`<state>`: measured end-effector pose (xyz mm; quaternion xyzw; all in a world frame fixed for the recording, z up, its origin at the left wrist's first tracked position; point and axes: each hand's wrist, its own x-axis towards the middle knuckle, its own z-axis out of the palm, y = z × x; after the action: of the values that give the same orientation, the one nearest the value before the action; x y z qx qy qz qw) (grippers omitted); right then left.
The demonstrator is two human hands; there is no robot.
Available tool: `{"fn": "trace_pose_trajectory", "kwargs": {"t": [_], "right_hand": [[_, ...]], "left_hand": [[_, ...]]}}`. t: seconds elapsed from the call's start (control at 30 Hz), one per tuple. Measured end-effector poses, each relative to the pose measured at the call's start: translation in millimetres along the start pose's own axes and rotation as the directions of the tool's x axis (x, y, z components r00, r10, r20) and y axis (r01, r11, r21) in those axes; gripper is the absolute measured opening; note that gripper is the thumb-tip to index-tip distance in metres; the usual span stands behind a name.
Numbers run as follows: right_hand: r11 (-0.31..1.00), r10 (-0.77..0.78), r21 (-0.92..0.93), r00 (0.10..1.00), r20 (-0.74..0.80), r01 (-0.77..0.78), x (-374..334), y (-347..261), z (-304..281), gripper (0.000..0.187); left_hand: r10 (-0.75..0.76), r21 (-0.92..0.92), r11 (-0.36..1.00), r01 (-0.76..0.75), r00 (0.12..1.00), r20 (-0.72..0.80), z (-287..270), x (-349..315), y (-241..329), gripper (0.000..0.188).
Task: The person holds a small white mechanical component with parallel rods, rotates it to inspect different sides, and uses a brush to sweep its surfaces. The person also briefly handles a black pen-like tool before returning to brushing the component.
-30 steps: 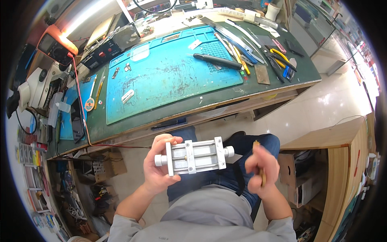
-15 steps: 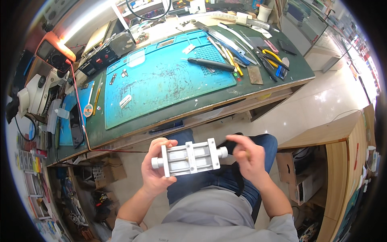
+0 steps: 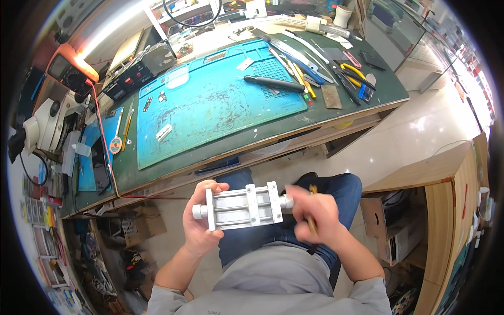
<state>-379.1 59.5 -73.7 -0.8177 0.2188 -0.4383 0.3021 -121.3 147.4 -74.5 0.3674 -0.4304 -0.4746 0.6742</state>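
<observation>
A silver metal clamp fixture (image 3: 234, 209), with two rods, a sliding crossbar (image 3: 252, 203) and a knob at each end, is held above my lap. My left hand (image 3: 198, 220) is closed around its left end, fingers behind and thumb along the lower edge. My right hand (image 3: 317, 215), blurred by motion, has its fingertips at the right knob (image 3: 285, 201). A thin brass-coloured stick (image 3: 313, 223) shows at that same hand, partly hidden by the fingers; its exact kind I cannot make out.
Ahead is a workbench with a blue work mat (image 3: 210, 110), carrying a black pen-like tool (image 3: 275, 84). Tweezers and yellow-handled pliers (image 3: 358, 77) lie to its right. A multimeter (image 3: 67, 71) and microscope (image 3: 44, 121) stand at left. A wooden cabinet (image 3: 420, 170) is at my right.
My right hand has moved left onto the right knob, and the brass-coloured stick has come into view. The crossbar has slid closer to the right end plate. The clamp has shifted slightly left.
</observation>
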Motion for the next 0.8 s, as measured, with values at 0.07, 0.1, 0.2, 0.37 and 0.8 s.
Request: {"fn": "trace_pose_trajectory", "kwargs": {"t": [0.07,0.1,0.2,0.37,0.8], "right_hand": [[0.946,0.322,0.027,0.947,0.005,-0.322,-1,5,-2,0.044],[0.925,0.379,0.043,0.923,-0.063,-0.377,-1,2,-5,0.043],[0.991,0.071,0.126,0.988,-0.138,-0.054,0,-15,-11,0.043],[0.934,0.357,-0.006,0.934,-0.012,-0.357,-8,11,4,0.046],[0.947,0.317,-0.016,0.943,-0.104,-0.320,2,-13,-5,0.055]], "left_hand": [[-0.004,-0.019,1.000,0.003,1.000,-0.007,1,0,-1,0.091],[-0.014,-0.027,1.000,0.013,1.000,-0.016,0,-2,0,0.092],[-0.032,-0.017,0.999,0.032,0.999,-0.006,-3,-1,2,0.093],[-0.034,-0.037,0.999,0.034,0.999,-0.009,0,2,2,0.095],[-0.068,-0.057,0.996,0.065,0.996,-0.053,2,1,5,0.097]]}}
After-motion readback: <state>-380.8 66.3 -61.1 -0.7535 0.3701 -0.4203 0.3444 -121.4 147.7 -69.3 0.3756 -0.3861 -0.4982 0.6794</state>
